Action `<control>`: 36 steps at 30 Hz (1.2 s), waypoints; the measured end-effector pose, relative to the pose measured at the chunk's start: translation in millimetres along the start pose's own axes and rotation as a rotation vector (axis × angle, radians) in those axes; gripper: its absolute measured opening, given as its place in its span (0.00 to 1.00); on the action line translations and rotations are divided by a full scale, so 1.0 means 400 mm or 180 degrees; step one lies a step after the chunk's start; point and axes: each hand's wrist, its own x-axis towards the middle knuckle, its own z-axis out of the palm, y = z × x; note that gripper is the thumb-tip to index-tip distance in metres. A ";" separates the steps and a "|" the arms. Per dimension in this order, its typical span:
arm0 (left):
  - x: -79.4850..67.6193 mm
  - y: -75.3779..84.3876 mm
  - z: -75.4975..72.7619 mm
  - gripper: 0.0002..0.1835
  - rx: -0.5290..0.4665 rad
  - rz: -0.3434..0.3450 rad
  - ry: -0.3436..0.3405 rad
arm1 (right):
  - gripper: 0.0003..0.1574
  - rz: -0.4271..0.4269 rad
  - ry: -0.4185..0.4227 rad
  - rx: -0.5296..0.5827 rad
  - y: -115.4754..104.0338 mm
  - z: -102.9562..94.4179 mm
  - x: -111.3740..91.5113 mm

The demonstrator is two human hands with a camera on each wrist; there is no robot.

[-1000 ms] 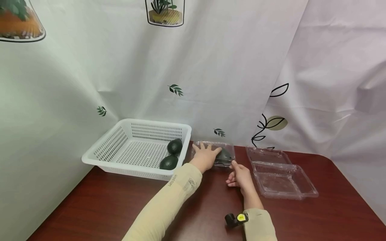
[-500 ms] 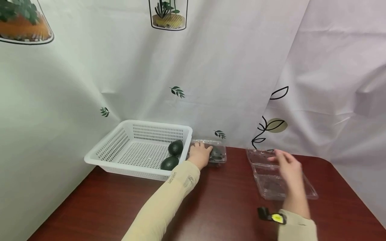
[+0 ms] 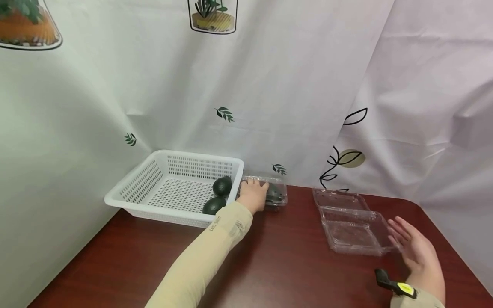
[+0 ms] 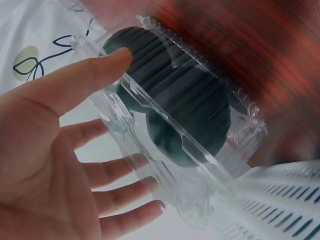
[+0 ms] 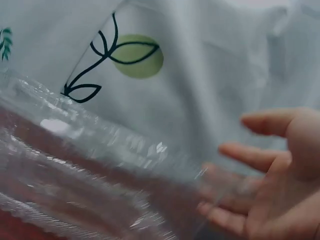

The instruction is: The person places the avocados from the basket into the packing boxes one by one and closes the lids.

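My left hand (image 3: 253,195) holds a closed clear plastic clamshell box (image 3: 283,199) beside the basket. In the left wrist view two dark green avocados (image 4: 192,115) lie inside it, with my thumb over the near edge and my fingers behind the plastic. An open, unfilled clamshell box (image 3: 352,235) lies on the table to the right. My right hand (image 3: 417,248) is at that box's right edge, fingers spread and slightly bent. In the right wrist view its fingertips overlap the clear rim; whether they touch it I cannot tell.
A white perforated basket (image 3: 173,218) stands at the left, with two avocados (image 3: 222,186) at its right end. The brown table (image 3: 292,265) meets a white patterned curtain (image 3: 292,107) at the back.
The closed box has slid left towards the basket with my left hand. My right hand has left that box and moved right, past the open clamshell to its right edge.
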 end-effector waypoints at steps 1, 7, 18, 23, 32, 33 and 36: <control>0.000 -0.001 -0.001 0.39 0.0015 0.0011 -0.0032 | 0.23 -0.0001 -0.0260 0.0462 0.011 -0.010 0.005; -0.004 -0.003 -0.010 0.47 0.0027 0.0068 -0.0139 | 0.25 0.0234 -0.0585 0.1241 0.049 -0.017 0.023; -0.001 -0.110 -0.131 0.46 -0.0853 -0.0095 0.0031 | 0.19 0.0222 -0.0939 0.0115 0.064 0.039 0.064; -0.004 -0.190 -0.178 0.46 -0.1328 -0.0146 -0.0021 | 0.17 0.0088 -0.0263 -0.0721 0.084 0.089 0.084; -0.021 -0.361 -0.160 0.39 -0.1740 -0.0494 -0.0476 | 0.11 -0.0069 0.0109 -0.0899 0.131 0.160 0.105; -0.023 -0.373 -0.156 0.38 -0.1756 -0.0504 -0.0529 | 0.12 -0.0085 0.0073 -0.0797 0.136 0.165 0.106; -0.026 -0.403 -0.137 0.37 -0.1791 -0.0552 -0.0703 | 0.17 -0.0136 -0.0070 -0.0402 0.148 0.176 0.110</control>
